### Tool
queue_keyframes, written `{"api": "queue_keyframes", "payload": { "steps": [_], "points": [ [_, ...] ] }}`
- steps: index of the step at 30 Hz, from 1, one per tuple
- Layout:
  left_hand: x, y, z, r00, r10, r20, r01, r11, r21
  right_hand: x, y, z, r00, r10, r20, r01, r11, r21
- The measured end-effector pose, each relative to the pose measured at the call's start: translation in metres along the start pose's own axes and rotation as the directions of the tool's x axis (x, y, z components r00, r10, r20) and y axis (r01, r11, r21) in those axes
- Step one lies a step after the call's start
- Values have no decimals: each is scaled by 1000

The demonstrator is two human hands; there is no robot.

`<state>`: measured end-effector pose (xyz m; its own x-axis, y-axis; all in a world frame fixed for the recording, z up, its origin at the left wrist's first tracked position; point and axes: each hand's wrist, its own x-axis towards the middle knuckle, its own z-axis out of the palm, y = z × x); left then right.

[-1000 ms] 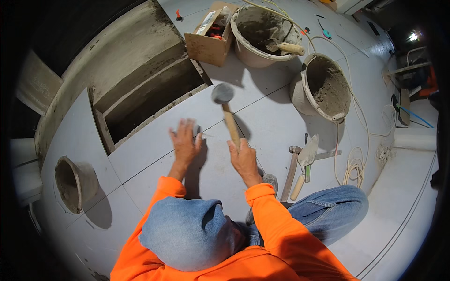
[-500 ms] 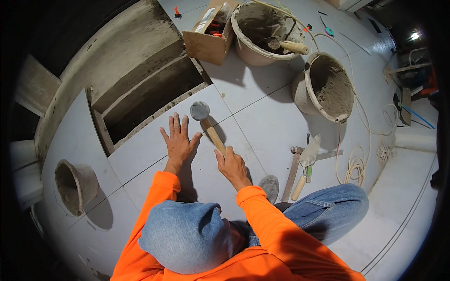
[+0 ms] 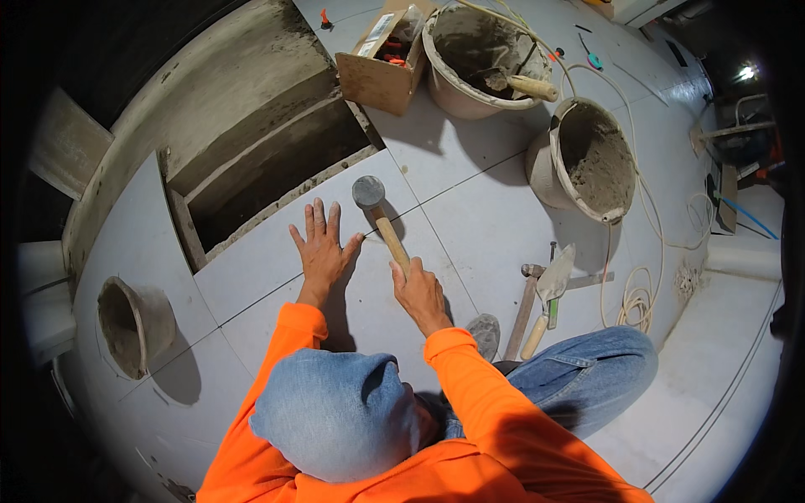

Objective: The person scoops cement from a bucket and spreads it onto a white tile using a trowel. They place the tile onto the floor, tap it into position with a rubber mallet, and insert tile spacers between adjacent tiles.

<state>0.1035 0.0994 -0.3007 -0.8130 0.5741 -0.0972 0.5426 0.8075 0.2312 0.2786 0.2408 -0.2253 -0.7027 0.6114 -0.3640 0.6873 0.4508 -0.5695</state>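
The left hand (image 3: 325, 256) lies open and holds nothing, its fingers spread over the line between the tile (image 3: 243, 281) by the hole (image 3: 277, 163) and the next one. Just to its right is the mallet (image 3: 387, 232); I can't tell if it touches that tile. To tap well, I'd hit flat and softly, away from those fingers. The right hand (image 3: 422, 295) is curled around the mallet, wrist turned a bit left.
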Motion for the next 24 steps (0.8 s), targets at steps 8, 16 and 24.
{"api": "queue_keyframes", "payload": {
  "steps": [8, 16, 24],
  "points": [
    [-2, -2, -1, 998, 29, -58, -32, 998, -53, -4, 11, -1, 995, 98, 28, -98, 995, -8],
    [88, 51, 22, 980, 38, -195, -66, 988, -138, -3, 52, 3, 941, 220, -256, -188, 972, 144],
    [168, 91, 11, 978, -210, -11, 199, 943, -266, -4, 63, -21, 963, 176, -204, -154, 980, 123]
  ]
}}
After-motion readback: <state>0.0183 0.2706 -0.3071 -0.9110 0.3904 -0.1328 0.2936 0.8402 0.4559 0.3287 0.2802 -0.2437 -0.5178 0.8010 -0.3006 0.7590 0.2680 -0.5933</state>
